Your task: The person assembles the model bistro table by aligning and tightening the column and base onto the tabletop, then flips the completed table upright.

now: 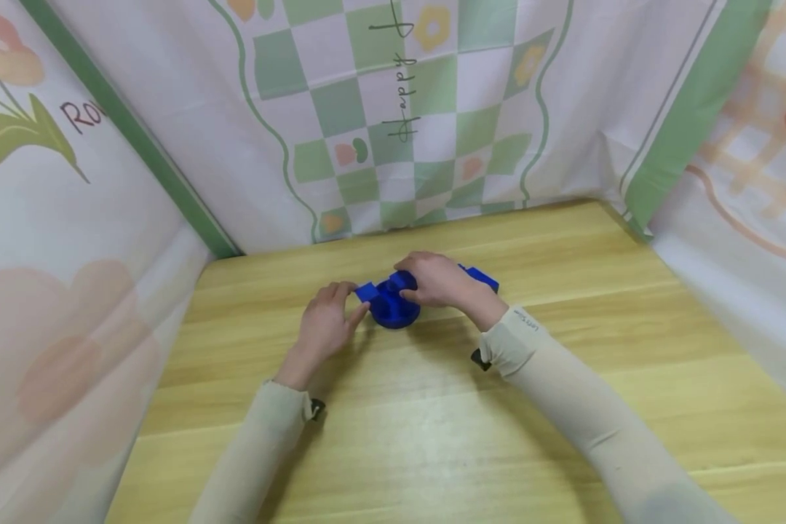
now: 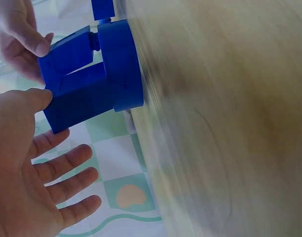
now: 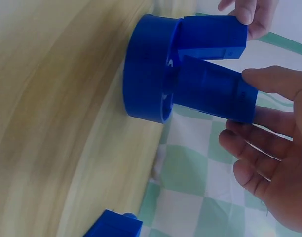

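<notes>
A round blue dish (image 1: 395,317) with low walls stands on the wooden table, and two blue blocks rise out of it. My left hand (image 1: 326,320) pinches the outer end of the left block (image 2: 82,103) between thumb and index finger; its other fingers are spread in the left wrist view. From the other side, my right hand (image 1: 435,280) grips the top of the right block (image 3: 215,91) with thumb and fingers. Both blocks lean outward a little. Their lower ends are partly hidden by the dish wall.
Another blue piece (image 1: 483,279) lies on the table (image 1: 432,429) just beyond the right hand. A patterned cloth (image 1: 380,109) hangs along the table's back edge, with more cloth at both sides.
</notes>
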`<state>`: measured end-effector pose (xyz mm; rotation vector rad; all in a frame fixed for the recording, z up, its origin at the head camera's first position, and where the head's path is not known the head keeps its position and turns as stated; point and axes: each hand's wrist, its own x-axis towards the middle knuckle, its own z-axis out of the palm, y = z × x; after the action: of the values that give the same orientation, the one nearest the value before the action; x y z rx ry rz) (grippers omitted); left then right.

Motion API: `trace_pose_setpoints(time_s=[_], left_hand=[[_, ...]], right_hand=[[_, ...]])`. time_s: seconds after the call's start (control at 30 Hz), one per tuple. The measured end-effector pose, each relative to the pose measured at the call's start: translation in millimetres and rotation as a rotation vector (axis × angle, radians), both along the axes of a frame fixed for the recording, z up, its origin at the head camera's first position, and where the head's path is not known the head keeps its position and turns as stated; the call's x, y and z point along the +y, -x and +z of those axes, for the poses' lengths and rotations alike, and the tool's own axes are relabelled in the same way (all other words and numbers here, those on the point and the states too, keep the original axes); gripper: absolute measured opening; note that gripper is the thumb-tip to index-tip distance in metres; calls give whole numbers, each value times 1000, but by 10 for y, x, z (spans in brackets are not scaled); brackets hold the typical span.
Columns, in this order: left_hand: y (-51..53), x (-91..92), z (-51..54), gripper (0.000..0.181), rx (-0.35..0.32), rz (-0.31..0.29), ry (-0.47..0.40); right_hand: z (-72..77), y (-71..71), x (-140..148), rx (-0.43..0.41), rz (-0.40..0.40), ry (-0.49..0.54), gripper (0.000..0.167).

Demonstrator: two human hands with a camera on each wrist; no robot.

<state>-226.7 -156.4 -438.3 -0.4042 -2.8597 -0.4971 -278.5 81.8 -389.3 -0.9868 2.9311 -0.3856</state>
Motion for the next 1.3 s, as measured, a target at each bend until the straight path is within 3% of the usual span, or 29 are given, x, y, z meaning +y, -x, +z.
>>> trace_pose_setpoints(time_s=[0.23,0.6,0.73,0.93,1.3], left_hand=[[14,-11,-19,49,5,-9,8],[8,-21,-30,49,16,-16,13],[10,-20,-25,49,10,-14,13],[19,-23,-12,50,3,-15,15],[7,-19,-20,47,38,-20,7]], right_hand=[[-23,-11,45,46,-10,-52,52],[33,-37,175,7,-7,-28,58],[23,-38,206,31,30,-7,51],[45,-52,205,92,13,-34,42],[12,-73,203,77,107,-20,48]])
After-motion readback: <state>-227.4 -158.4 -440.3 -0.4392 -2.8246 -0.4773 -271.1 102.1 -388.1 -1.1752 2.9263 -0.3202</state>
